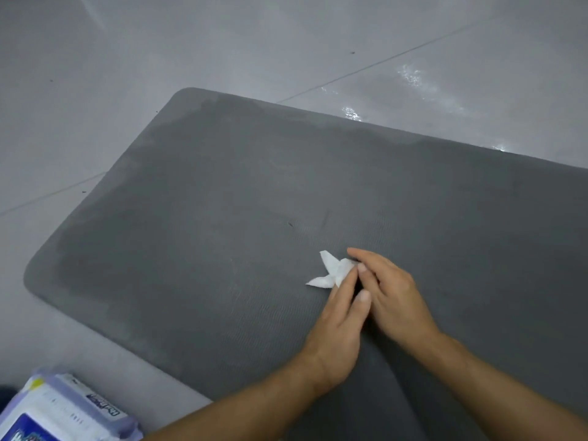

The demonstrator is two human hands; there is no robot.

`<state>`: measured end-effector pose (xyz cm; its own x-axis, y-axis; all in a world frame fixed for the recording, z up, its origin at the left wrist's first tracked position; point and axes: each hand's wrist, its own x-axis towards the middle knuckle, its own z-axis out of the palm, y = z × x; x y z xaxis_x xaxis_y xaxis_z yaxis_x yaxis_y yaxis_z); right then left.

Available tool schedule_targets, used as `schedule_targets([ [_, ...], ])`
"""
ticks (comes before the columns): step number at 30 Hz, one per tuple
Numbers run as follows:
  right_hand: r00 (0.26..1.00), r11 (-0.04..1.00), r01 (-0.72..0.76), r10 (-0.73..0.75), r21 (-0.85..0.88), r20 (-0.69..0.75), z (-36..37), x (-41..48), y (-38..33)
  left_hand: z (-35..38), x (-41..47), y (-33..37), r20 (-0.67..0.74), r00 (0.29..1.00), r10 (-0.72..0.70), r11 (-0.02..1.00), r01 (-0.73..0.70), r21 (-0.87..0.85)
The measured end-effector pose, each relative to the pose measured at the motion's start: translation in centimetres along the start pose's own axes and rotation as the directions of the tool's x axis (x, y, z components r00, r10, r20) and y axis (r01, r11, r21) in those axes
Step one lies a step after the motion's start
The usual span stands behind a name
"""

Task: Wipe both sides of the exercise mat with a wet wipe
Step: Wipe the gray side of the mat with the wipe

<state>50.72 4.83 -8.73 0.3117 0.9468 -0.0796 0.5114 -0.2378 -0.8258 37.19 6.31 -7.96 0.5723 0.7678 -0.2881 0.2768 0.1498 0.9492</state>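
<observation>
**One wipe, two hands, one mat**

Head view: One grey exercise mat [222,192] is laid flat on a pale tiled floor [95,74], and two of its rounded corners are seen, both toward the left of the view. Most of the picture is filled by the mat. Darker, damp-looking bands are seen along its far and left edges.

One white wet wipe [334,272] is found over the middle of the mat, crumpled, with two pointed ends sticking out away from the hands. Whether its underside rests on the mat cannot be told.

Two bare hands are brought together at the wipe, both above the mat. The left hand [339,329] is held with its fingers nearly straight and close together; their tips are laid against the wipe, while its thumb is kept apart from the wipe. The right hand [389,289] is curved over the wipe's near end, which is pinched between its forefinger and thumb; its other fingers are loosely bent.

One pack of wet wipes [63,412], white and purple, is seen on the floor just off the mat's near-left edge. Glossy wet patches are seen on the floor beyond the mat's far edge.
</observation>
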Motion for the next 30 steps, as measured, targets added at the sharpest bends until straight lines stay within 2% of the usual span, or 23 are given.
schedule_targets([
  [2,0.996,0.997,-0.046,0.051,0.065,-0.074,-0.7,0.3,-0.1,1.4,1.3,2.0,-0.058,0.989,-0.133,0.930,0.104,-0.353],
  [4,0.994,0.996,-0.050,0.057,0.073,-0.097,-1.3,0.3,0.1,1.7,2.6,3.6,-0.002,0.958,-0.288,0.745,0.223,-0.629],
  [6,0.994,0.998,-0.041,0.046,0.047,-0.101,-2.0,-0.1,0.7,1.5,3.7,5.1,0.105,0.927,-0.359,0.602,0.316,-0.734],
  [7,0.993,0.999,-0.037,0.041,0.033,-0.114,-2.4,-0.2,1.0,1.2,3.8,5.7,0.145,0.925,-0.351,0.587,0.339,-0.735],
  [8,0.989,1.000,-0.030,0.030,0.006,-0.142,-2.9,-0.2,1.3,0.9,3.9,6.0,0.160,0.926,-0.341,0.634,0.352,-0.688],
  [10,0.967,0.994,-0.010,-0.018,-0.105,-0.255,-4.2,0.2,2.2,0.2,4.5,5.7,0.105,0.947,-0.304,0.815,0.315,-0.486],
  [12,0.931,0.985,-0.087,0.027,-0.151,-0.363,-6.1,0.8,3.4,-1.2,5.5,4.7,-0.055,0.975,-0.216,0.953,0.198,-0.231],
  [14,0.910,0.975,-0.178,0.112,-0.132,-0.400,-7.6,1.0,4.2,-3.6,6.6,2.9,-0.193,0.980,-0.037,0.997,0.048,0.054],
  [16,0.948,0.958,-0.222,0.169,-0.179,-0.270,-8.1,0.6,5.2,-6.6,7.1,1.3,-0.235,0.965,0.115,0.947,-0.036,0.318],
  [18,0.986,0.877,-0.161,0.158,-0.452,-0.043,-7.2,-0.6,5.9,-9.3,7.2,0.1,-0.222,0.952,0.210,0.832,-0.055,0.553],
  [20,0.985,0.779,-0.075,0.154,-0.623,0.074,-5.8,-1.8,6.3,-11.6,7.1,-0.6,-0.176,0.958,0.226,0.704,-0.036,0.710],
  [23,0.991,0.803,-0.065,0.123,-0.592,0.059,-3.8,-2.6,4.5,-14.2,6.3,-1.4,-0.131,0.970,0.205,0.526,0.004,0.851],
  [25,0.990,0.810,0.058,0.029,-0.584,0.138,-2.0,-3.0,3.1,-15.4,5.7,-2.0,-0.125,0.974,0.189,0.434,0.032,0.901],
  [28,0.948,0.764,0.286,-0.138,-0.578,0.286,1.0,-4.3,1.1,-16.0,4.8,-3.3,-0.137,0.978,0.154,0.392,0.067,0.917],
  [30,0.906,0.719,0.389,-0.184,-0.576,0.382,2.1,-4.9,0.8,-15.9,4.4,-4.0,-0.133,0.982,0.132,0.391,0.072,0.918],
])
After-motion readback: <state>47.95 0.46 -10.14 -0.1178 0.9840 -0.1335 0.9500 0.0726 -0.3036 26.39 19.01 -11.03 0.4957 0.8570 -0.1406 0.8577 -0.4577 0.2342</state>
